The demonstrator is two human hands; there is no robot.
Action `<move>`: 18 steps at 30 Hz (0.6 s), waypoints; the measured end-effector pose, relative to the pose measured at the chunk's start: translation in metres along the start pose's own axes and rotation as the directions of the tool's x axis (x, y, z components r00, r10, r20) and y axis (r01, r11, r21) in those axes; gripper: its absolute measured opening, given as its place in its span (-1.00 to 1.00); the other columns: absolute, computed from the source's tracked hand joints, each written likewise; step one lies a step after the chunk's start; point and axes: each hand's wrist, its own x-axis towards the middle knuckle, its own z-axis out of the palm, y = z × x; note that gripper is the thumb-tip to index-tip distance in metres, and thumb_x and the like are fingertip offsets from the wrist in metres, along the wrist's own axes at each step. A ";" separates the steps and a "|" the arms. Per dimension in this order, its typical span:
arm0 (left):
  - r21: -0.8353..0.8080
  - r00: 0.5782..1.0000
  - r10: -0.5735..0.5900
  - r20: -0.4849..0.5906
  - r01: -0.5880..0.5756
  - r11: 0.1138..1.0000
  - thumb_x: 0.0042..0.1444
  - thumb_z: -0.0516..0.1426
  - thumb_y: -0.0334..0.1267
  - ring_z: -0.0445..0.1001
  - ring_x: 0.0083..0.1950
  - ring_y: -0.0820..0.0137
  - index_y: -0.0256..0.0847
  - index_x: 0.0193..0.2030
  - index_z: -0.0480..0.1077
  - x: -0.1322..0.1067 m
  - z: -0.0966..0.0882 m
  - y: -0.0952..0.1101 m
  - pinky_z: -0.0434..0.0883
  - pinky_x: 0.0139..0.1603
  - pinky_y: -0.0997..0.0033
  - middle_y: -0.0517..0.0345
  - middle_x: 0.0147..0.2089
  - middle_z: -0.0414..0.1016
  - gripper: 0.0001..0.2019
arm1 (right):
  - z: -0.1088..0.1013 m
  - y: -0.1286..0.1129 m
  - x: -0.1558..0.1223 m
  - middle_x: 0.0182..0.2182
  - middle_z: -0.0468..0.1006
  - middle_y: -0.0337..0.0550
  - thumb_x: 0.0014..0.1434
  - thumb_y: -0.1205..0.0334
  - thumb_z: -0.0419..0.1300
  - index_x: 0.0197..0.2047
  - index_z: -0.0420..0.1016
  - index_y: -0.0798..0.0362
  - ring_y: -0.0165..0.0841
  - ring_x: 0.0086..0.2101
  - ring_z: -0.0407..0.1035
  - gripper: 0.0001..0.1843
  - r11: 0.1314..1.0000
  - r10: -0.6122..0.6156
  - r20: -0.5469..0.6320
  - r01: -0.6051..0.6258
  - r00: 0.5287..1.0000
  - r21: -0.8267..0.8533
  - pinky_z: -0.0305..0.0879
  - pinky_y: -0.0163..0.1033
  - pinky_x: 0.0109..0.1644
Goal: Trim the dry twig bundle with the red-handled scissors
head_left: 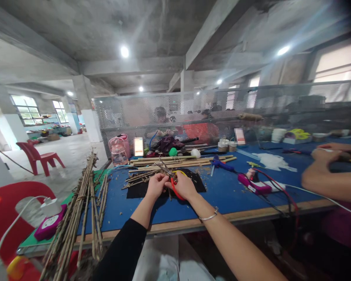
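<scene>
My right hand (186, 185) is closed round the handles of a pair of scissors (173, 184) with red grips. The blades point up and to the left, away from me. Close beside it, my left hand (156, 185) has its fingertips pinched together near the scissors; whatever lies between them is too small to make out. Both hands are above a black mat (137, 191) on a blue-topped table (119, 207). Just beyond them lie several thin sticks (143, 168), with small brown scraps scattered about.
A bundle of long twigs (78, 203) overhangs the table's left end near a purple power strip (50, 222). To the right are a blue glue gun (224, 164), another power strip (256, 186) with cables, and a co-worker's hands (324, 160). A perforated metal screen (119, 113) stands behind.
</scene>
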 end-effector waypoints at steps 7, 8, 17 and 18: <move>-0.001 1.000 0.018 -0.004 -0.018 1.000 -0.17 0.17 0.01 0.13 -0.73 0.63 -0.28 -0.45 0.31 0.000 -0.001 -0.003 0.16 -0.76 0.61 0.33 -0.67 0.25 -0.66 | -0.004 -0.003 -0.003 -0.33 0.49 -0.11 -0.04 -0.22 0.08 -0.24 0.33 0.04 -0.28 -0.31 0.39 -0.50 0.997 0.057 0.072 -0.061 0.996 0.054 0.12 -0.32 -0.35; -0.005 1.000 0.019 -0.003 -0.019 1.000 -0.17 0.18 0.01 0.13 -0.73 0.63 -0.28 -0.45 0.31 0.001 -0.001 -0.004 0.15 -0.76 0.61 0.33 -0.68 0.24 -0.65 | -0.004 -0.004 -0.003 -0.34 0.49 -0.12 -0.04 -0.23 0.07 -0.25 0.34 0.03 -0.28 -0.31 0.39 -0.50 0.996 0.064 0.081 -0.069 0.995 0.063 0.11 -0.33 -0.37; 0.061 1.000 -0.016 -0.003 0.016 0.998 -0.14 0.15 0.03 0.26 -0.68 0.57 -0.30 -0.44 0.32 -0.003 -0.003 0.002 0.13 -0.76 0.63 0.23 -0.64 0.34 -0.64 | -0.002 0.001 -0.003 -0.35 0.52 -0.07 -0.06 -0.30 0.03 -0.30 0.38 0.03 -0.23 -0.32 0.42 -0.45 0.991 0.112 0.133 -0.121 0.985 0.059 0.12 -0.32 -0.41; 0.065 1.000 -0.023 0.005 0.022 0.998 -0.13 0.15 0.02 0.29 -0.67 0.55 -0.30 -0.44 0.32 -0.004 -0.003 0.003 0.13 -0.76 0.63 0.21 -0.63 0.37 -0.64 | -0.003 0.001 -0.003 -0.35 0.52 -0.07 -0.05 -0.29 0.03 -0.29 0.38 0.03 -0.23 -0.31 0.42 -0.46 0.991 0.110 0.142 -0.120 0.984 0.059 0.12 -0.32 -0.41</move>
